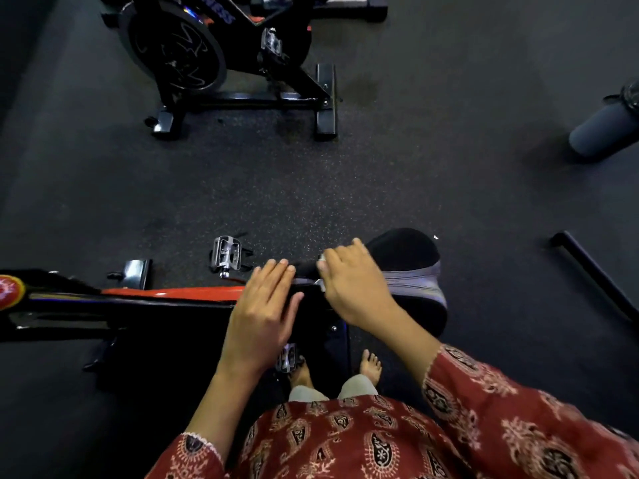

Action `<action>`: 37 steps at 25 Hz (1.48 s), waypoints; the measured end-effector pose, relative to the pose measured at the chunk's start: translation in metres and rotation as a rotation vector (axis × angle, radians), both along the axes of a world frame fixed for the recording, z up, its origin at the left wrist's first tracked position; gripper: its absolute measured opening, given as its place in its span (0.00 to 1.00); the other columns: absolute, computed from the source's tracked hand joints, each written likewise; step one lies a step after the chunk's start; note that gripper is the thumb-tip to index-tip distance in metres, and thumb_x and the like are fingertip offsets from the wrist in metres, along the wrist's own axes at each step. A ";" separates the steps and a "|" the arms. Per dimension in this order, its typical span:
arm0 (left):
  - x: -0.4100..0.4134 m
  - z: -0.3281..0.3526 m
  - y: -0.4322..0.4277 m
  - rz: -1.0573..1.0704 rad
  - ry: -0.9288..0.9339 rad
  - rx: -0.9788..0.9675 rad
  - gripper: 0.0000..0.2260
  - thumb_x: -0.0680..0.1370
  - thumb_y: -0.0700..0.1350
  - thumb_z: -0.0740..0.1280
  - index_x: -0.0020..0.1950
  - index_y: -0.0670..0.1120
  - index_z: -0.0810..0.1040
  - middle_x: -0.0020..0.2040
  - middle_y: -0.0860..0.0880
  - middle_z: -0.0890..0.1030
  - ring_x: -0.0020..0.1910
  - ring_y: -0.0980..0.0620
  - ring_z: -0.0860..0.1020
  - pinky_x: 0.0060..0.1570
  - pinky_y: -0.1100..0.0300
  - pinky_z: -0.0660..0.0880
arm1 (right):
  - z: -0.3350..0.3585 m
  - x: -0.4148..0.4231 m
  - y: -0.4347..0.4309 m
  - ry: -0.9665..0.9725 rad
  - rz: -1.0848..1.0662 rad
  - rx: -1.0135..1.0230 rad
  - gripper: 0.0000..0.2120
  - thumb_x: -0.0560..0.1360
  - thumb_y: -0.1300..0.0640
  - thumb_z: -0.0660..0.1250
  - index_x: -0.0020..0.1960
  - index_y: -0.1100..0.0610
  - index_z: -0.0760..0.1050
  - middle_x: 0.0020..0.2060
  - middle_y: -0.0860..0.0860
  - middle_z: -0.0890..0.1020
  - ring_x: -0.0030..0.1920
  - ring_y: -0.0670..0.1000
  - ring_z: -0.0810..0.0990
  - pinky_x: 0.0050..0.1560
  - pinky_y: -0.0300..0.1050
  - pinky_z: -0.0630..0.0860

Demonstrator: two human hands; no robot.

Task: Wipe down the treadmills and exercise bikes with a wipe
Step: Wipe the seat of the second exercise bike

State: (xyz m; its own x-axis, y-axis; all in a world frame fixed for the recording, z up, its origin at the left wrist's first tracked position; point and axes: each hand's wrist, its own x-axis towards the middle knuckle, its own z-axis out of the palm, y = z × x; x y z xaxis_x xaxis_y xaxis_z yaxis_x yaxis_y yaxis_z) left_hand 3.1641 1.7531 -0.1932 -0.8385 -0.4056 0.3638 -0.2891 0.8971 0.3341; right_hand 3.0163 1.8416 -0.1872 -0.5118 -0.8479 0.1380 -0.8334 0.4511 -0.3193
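I stand over a black and red exercise bike point(138, 302) that runs left to right below me. Its black and grey saddle point(411, 271) is at the right. My right hand point(352, 288) lies curled over the saddle's narrow front end, with a bit of white wipe point(322, 259) showing at its fingertips. My left hand point(266, 305) rests flat, fingers straight, on the frame just left of the saddle nose. A silver pedal point(226, 254) sticks out beyond the frame.
A second black exercise bike point(221, 63) stands further off on the dark speckled rubber floor point(345, 188). A grey padded roller point(605, 129) juts in at the right edge, with a black bar point(591, 271) below it. My bare feet point(370, 366) are beside the near pedal.
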 end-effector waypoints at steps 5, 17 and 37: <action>0.019 -0.004 -0.003 0.164 0.127 0.144 0.16 0.76 0.44 0.63 0.58 0.34 0.79 0.57 0.39 0.81 0.56 0.47 0.78 0.62 0.57 0.69 | 0.007 0.025 -0.033 -0.128 0.306 0.049 0.20 0.80 0.52 0.52 0.53 0.64 0.77 0.43 0.60 0.81 0.42 0.62 0.79 0.44 0.54 0.74; 0.019 -0.006 -0.008 0.135 0.140 0.148 0.16 0.76 0.44 0.64 0.57 0.35 0.80 0.55 0.39 0.81 0.54 0.45 0.80 0.61 0.57 0.70 | -0.004 0.034 -0.026 -0.038 0.285 -0.097 0.19 0.79 0.54 0.53 0.57 0.63 0.78 0.46 0.57 0.82 0.43 0.59 0.79 0.48 0.51 0.74; -0.088 0.003 0.047 -0.298 -0.197 0.048 0.24 0.77 0.52 0.58 0.64 0.36 0.76 0.64 0.36 0.76 0.63 0.39 0.75 0.64 0.43 0.68 | 0.006 -0.078 0.063 -0.194 -0.446 0.227 0.21 0.82 0.48 0.47 0.62 0.58 0.72 0.55 0.55 0.78 0.56 0.60 0.77 0.54 0.56 0.71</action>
